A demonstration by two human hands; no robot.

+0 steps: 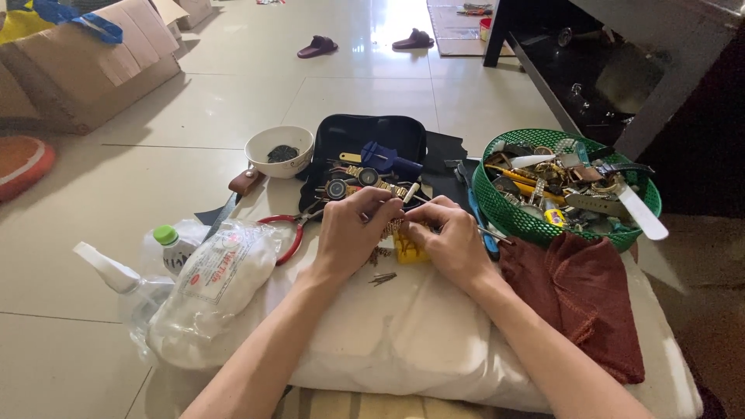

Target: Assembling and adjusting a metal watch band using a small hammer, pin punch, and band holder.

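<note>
A thin metal watch band (386,225) is pinched between the fingertips of the left hand (351,237) and right hand (450,240), over a yellow block (409,248) near the white cushion's (403,334) far edge. It looks light, small-linked and floppy, likely slippery, and best gripped by its side edges. A thin tool (493,233) is also held in the right fingers.

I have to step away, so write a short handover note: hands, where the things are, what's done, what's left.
Left hand: fingers pinch a metal watch band over the white cushion.
Right hand: holds a thin metal tool at the band, above a yellow block.
Nearby: small pins on the cushion, red pliers left, open tool case behind, green basket of parts right.
Done: some pins appear out. Left: band still being worked; how far along cannot be told.
</note>
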